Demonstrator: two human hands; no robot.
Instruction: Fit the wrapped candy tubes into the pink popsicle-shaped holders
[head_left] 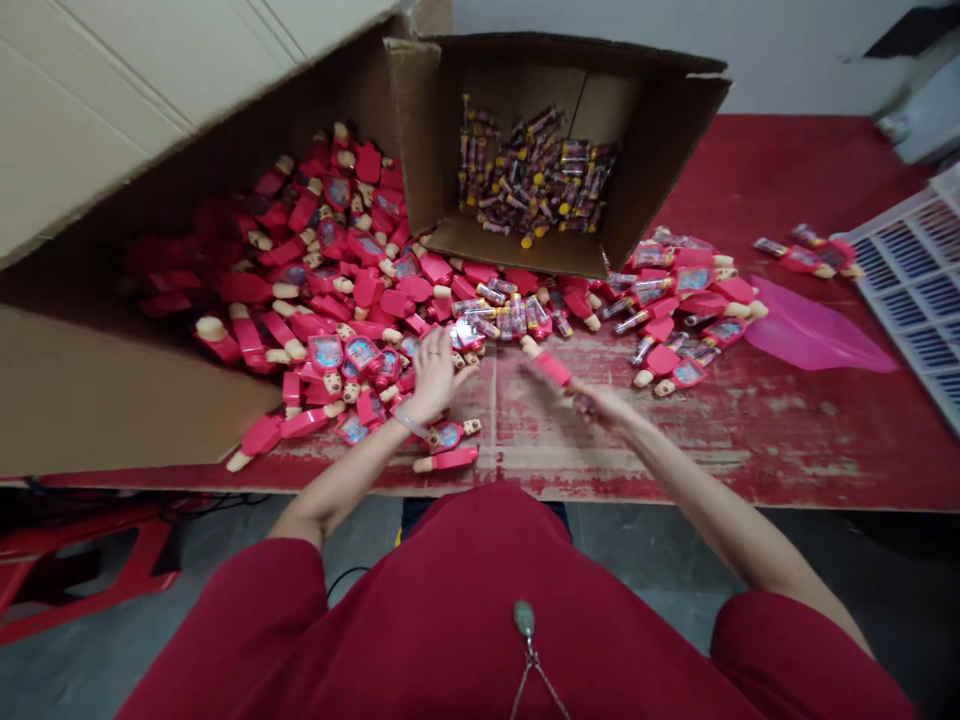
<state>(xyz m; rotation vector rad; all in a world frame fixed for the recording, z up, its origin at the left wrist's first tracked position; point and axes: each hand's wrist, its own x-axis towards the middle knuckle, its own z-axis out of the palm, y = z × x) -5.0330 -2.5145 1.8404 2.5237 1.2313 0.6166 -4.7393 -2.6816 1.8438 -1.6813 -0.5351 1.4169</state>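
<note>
My left hand (436,375) is open, fingers spread over the right edge of a heap of pink plastic toys (364,355) with cream-coloured ends and picture fronts. In my right hand (604,408) is one such pink toy (553,367), gripped at its lower end, cream tip pointing up and left; it is slightly blurred. Between and above my hands lie several small clear tubes (514,318) with yellow caps and dark contents. Just below my left wrist, two pink toys (454,458) lie near the table's front edge.
A large cardboard box (112,390) on its side spills the heap from the left. Behind, a smaller carton (667,150) holds many tubes. To the right are toys with tubes attached (686,280), a pink translucent sheet (817,325) and a white plastic crate (911,270) on the red table (795,430).
</note>
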